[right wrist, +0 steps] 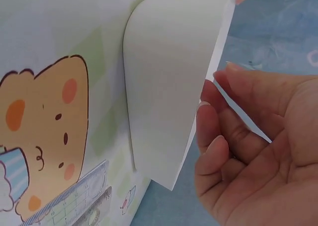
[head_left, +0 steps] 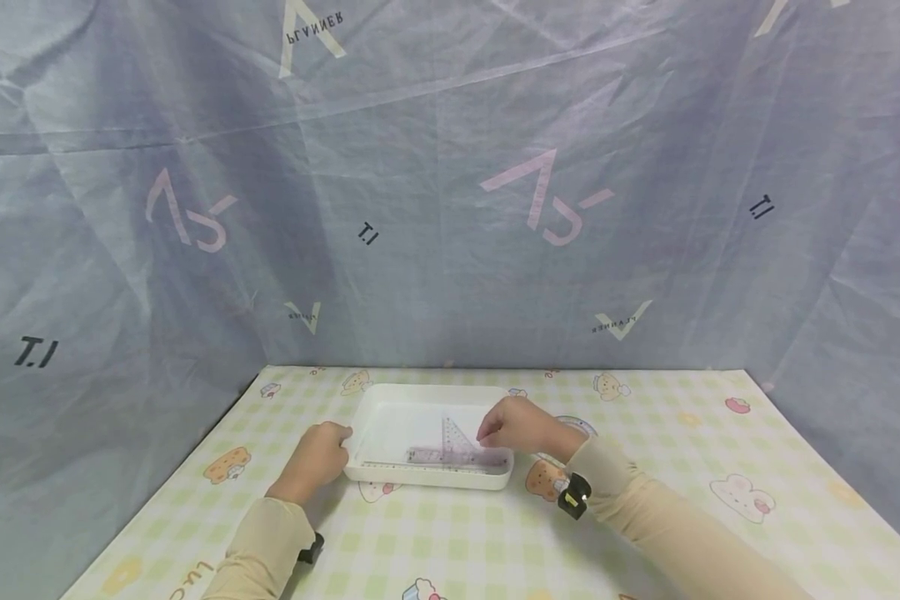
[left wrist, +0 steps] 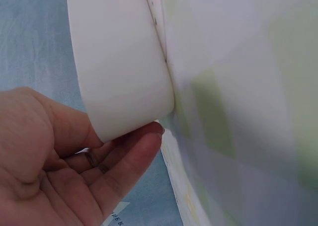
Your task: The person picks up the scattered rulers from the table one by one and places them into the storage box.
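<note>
"Left hand point(head_left: 317, 461)?"
"Fingers gripping the white tray point(head_left: 431, 476) by its left end, lower centre of frame."
"Right hand point(head_left: 520, 425)?"
"Fingers narrow, beside the clear set square point(head_left: 455, 444); can't tell if they hold it."

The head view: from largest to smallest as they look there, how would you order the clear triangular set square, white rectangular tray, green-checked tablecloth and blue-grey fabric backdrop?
1. Blue-grey fabric backdrop
2. Green-checked tablecloth
3. White rectangular tray
4. Clear triangular set square
</note>
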Motion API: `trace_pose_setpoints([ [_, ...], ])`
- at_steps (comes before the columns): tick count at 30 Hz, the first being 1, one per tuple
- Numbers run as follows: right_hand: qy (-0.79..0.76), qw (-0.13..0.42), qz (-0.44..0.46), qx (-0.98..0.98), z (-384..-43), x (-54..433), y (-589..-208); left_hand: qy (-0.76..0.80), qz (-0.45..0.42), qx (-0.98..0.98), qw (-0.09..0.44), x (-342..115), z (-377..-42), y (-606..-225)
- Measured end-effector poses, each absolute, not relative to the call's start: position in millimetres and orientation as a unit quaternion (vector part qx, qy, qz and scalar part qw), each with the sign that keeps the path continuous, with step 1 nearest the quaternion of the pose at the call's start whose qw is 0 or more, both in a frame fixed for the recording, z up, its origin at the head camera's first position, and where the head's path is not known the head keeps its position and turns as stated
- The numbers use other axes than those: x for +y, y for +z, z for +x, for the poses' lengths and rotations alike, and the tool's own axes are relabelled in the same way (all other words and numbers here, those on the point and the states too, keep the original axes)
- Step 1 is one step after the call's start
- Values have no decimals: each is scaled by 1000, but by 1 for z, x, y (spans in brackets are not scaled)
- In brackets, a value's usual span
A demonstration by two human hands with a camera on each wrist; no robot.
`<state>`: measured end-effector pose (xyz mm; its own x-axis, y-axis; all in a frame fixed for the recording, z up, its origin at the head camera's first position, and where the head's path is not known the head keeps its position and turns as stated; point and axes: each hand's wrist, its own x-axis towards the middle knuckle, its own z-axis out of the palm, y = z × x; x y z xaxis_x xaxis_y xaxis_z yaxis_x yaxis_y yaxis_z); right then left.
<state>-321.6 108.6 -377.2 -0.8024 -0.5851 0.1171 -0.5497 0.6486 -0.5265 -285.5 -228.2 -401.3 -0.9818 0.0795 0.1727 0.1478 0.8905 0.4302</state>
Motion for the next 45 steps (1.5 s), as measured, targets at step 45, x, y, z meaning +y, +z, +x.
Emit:
trace_pose_setpoints([
  [45, -272, 3, -315, 909, -297, 142, -349, -219, -60, -971, 79, -230, -288, -404],
])
